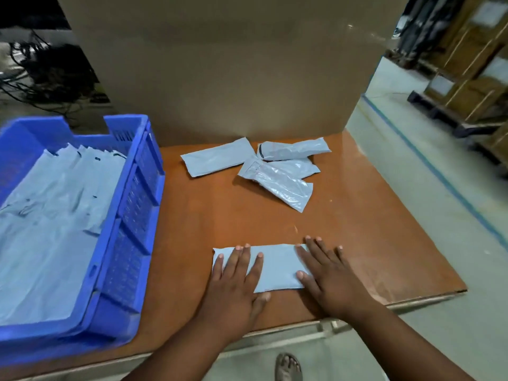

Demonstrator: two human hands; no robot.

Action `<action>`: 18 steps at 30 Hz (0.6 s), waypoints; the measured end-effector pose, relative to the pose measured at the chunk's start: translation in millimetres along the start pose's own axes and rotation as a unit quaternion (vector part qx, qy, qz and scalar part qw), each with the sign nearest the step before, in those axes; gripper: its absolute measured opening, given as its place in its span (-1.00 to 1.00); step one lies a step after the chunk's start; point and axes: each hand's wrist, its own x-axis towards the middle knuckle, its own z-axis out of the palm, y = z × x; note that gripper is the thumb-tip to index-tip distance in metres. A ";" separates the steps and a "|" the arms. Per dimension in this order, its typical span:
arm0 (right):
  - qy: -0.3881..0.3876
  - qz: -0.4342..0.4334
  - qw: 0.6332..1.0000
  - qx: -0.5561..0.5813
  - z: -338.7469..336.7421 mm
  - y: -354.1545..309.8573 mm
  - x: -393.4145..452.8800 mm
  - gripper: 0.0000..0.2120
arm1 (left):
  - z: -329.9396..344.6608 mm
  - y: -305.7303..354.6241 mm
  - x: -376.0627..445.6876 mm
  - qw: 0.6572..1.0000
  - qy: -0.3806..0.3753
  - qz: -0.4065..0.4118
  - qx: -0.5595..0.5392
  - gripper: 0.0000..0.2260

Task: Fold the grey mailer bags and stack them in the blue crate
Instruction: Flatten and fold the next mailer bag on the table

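My left hand [236,279] lies flat, fingers [257,266] spread, pressing the left half of a folded bag [277,266] near the front of the desk [371,243]. My right hand [327,273] lies flat too, fingers spread over the bag's right end, thumb on its surface. Neither hand pinches anything. Four more bags [277,177], seemingly folded, lie near the cardboard [220,64]. The crate [137,188], left, holds flat bags.

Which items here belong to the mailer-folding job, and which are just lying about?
Part of the job:
- folded grey mailer pressed flat under the left hand and right hand
- folded mailers lying further back on the table
- blue crate holding flat mailers

Just lying about:
- large cardboard box
- tangled cables
- stacked cartons
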 end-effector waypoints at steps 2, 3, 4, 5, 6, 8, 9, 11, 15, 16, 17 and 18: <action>-0.004 0.020 1.000 -0.008 -1.1 -0.9 6.4 -0.34 | -0.5 -2.4 8.2 1.000 -0.007 -0.004 -0.009 -0.29; -0.006 0.027 1.000 -0.011 -2.7 -2.9 9.2 -0.34 | -1.8 -4.2 11.5 1.000 -0.014 -0.003 -0.014 -0.29; -0.008 0.033 0.999 -0.013 -5.1 -5.2 11.5 -0.34 | -3.1 -6.0 13.6 1.000 -0.019 0.000 -0.016 -0.28; -0.009 0.037 0.999 -0.014 -8.0 -7.3 12.9 -0.35 | -4.6 -7.7 14.4 1.000 -0.021 0.004 -0.014 -0.28; -0.006 0.040 0.999 -0.013 -11.8 -8.6 13.1 -0.35 | -6.8 -8.7 14.3 1.000 -0.022 0.005 -0.013 -0.27; 0.017 0.046 0.999 0.001 -22.3 -8.7 10.0 -0.34 | -13.1 -7.9 13.1 1.000 -0.025 -0.001 -0.017 -0.25; 0.035 0.049 0.998 0.004 -28.9 -8.1 8.4 -0.33 | -18.3 -5.7 12.8 1.000 -0.016 -0.006 -0.024 -0.25; 0.060 0.054 0.997 -0.011 -39.7 -5.1 7.8 -0.32 | -32.0 2.5 15.4 0.999 0.007 -0.004 -0.032 -0.27; 0.086 0.044 0.995 -0.030 -47.5 -7.1 22.3 -0.39 | -51.0 25.6 43.3 0.999 0.023 -0.002 -0.034 -0.30; 0.089 0.033 0.995 -0.023 -45.4 -10.6 29.0 -0.42 | -52.2 30.0 53.1 0.999 0.021 -0.010 -0.030 -0.35; 0.089 0.019 0.996 -0.010 -41.7 -15.0 35.0 -0.44 | -51.2 33.1 61.7 0.999 0.012 -0.021 -0.024 -0.39; 0.084 0.004 0.996 0.002 -35.3 -19.5 40.1 -0.45 | -48.2 35.0 68.8 0.999 -0.006 -0.032 -0.020 -0.43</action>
